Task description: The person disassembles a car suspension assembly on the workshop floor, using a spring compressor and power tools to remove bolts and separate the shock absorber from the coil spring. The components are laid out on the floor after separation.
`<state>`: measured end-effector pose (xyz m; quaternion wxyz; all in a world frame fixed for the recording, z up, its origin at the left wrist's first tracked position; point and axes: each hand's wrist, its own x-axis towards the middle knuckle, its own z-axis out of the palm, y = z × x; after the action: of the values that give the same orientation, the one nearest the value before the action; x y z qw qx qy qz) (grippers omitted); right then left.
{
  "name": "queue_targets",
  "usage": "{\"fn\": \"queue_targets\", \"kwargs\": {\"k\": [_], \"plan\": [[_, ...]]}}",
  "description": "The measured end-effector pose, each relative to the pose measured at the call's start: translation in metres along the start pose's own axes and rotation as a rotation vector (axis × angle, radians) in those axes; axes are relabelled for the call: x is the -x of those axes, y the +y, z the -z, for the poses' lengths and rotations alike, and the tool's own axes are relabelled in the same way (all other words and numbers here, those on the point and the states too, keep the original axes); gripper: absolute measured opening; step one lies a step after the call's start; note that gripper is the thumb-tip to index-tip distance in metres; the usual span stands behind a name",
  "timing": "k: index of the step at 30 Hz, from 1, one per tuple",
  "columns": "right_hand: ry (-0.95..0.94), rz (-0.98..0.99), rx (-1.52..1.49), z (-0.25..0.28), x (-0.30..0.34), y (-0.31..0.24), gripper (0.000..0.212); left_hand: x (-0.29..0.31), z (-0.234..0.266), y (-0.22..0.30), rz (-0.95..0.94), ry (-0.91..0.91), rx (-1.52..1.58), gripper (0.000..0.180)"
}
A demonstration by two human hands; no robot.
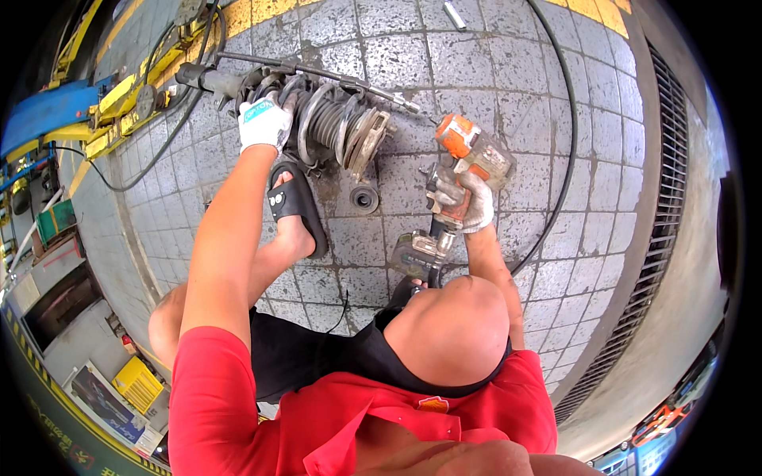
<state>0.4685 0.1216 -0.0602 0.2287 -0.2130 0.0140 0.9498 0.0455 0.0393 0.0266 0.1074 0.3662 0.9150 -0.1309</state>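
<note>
A dirty shock absorber strut with a coil spring [317, 119] lies on the tiled floor in front of me. My left hand [266, 125], in a white glove, is closed on the strut near its middle. Along the strut's far side runs a long thin metal rod [333, 75], its tip pointing toward the tool on the right. My right hand [468, 202], also gloved, grips an orange and grey cordless impact wrench [484, 155] by its handle. The wrench's nose sits close to the rod's end; whether they touch, I cannot tell. Below the spring's end stands a small round grey part [364, 198].
A black hose [573, 119] curves over the floor at right, before a drain grate [663, 198]. A blue and yellow lift arm [103, 111] with cables stands at far left. A small pale cylinder [454, 14] lies at the far edge. My sandalled foot [298, 210] is beside the strut.
</note>
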Motion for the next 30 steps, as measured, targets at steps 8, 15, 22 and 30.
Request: {"fn": "queue_targets", "kwargs": {"k": [8,15,22,30], "plan": [[0.040,-0.081,-0.171,0.004,-0.035,0.007,0.042,0.001,-0.014,-0.010,-0.016,0.132,-0.009,0.066],[0.094,-0.073,-0.200,0.012,-0.041,0.003,0.040,0.000,-0.009,-0.002,-0.018,0.107,-0.001,0.065],[0.082,-0.078,-0.197,0.017,-0.040,0.003,0.040,0.001,-0.021,-0.010,-0.028,0.161,0.049,0.065],[0.056,-0.085,0.297,0.000,-0.028,0.015,0.041,0.038,0.002,0.009,-0.087,0.407,-0.034,0.061]]}}
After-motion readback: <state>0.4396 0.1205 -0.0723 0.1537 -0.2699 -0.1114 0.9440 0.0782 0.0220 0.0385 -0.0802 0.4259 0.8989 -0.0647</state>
